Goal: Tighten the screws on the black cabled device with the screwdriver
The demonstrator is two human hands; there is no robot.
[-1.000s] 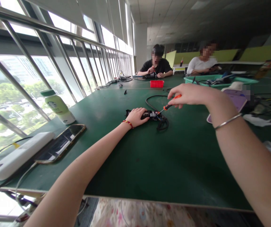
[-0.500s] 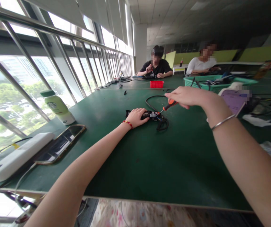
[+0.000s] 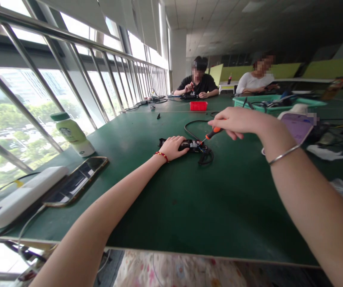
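A slim black device [image 3: 194, 146] with small wires showing at its right end lies on the green table [image 3: 171, 215]. My left hand [image 3: 174, 148] is wrapped over its left part and presses it to the tabletop; the covered portion is hidden. My right hand [image 3: 234, 121] grips the handle of an orange and black screwdriver [image 3: 212, 133] from above. The screwdriver slants down to the left, its tip at the wired end of the device. A black cable [image 3: 189, 124] curves behind the device, and a short dark loop hangs at its near right.
To the left are a green-capped bottle [image 3: 72, 134], a phone [image 3: 77, 181] and a white power strip [image 3: 24, 195]. Farther off stand a red box [image 3: 198, 106] and a green basket [image 3: 303, 102] of parts. A purple phone [image 3: 295, 125] is at right. Two people sit across the table.
My right hand has turned slightly on the screwdriver handle, and its wrist has shifted a little. The screwdriver tip stays at the device; my left hand keeps its place.
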